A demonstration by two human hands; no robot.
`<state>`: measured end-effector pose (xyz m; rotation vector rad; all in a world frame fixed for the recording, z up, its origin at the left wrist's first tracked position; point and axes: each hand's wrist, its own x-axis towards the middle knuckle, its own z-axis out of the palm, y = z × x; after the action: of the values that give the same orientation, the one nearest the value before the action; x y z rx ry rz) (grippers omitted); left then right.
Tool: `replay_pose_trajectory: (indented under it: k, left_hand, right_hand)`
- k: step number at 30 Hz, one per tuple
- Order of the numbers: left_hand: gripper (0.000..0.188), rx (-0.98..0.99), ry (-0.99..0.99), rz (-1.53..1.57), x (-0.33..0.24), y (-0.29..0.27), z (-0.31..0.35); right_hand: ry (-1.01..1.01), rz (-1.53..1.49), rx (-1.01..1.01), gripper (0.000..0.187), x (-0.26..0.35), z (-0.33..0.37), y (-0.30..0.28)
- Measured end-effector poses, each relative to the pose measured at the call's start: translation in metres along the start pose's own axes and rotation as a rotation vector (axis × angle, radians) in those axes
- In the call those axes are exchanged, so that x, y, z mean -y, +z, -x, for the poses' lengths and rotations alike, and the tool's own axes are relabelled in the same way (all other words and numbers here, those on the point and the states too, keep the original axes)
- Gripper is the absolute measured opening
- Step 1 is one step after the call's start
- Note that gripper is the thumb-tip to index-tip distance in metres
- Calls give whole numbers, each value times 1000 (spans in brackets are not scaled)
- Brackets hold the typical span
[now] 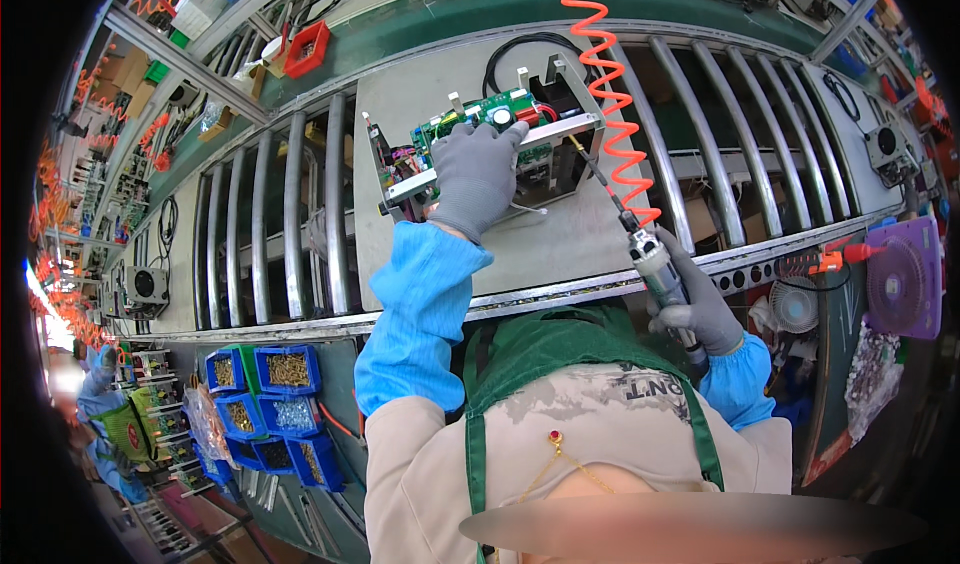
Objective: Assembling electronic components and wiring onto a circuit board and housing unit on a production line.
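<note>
My left hand lies on the circuit unit while my right aims a driver at its metal edge.
My grey-gloved left hand [475, 176] reaches forward, palm down, its fingers spread over the open metal-framed unit with a green circuit board [565, 131]; I cannot tell whether it grips or only rests. The unit sits on a pale grey flat board [540, 256] before me. My grey-gloved right hand [708, 302], elbow bent out to my right, is wrapped around a silver-and-black cylindrical power screwdriver [655, 267], its long bit slanting forward-left to the front bar's right end; contact is unclear. Dark printed letters mark my beige shirt [560, 404], partly covered by my green cloth apron [560, 342].
</note>
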<state>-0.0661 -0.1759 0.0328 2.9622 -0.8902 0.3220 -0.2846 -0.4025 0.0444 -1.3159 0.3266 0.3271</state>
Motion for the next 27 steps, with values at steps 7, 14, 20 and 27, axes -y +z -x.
replay_pose_trajectory:
  k: [7, 14, 20, 27]
  left_hand:
    - [30, -16, -8, -16, 0, 1, 2]
    - [31, -28, -10, 3, 0, 2, 3]
    - [32, -39, -5, -8, 1, 3, 2]
    - [34, -232, 9, -8, 3, 13, 6]
  right_hand:
    - [59, 110, -9, 107, -6, -13, -2]
    - [-119, 655, -80, 100, -7, -13, 2]
    - [80, -159, 87, 93, 12, -6, 13]
    - [100, -107, 19, 84, 5, -7, 22]
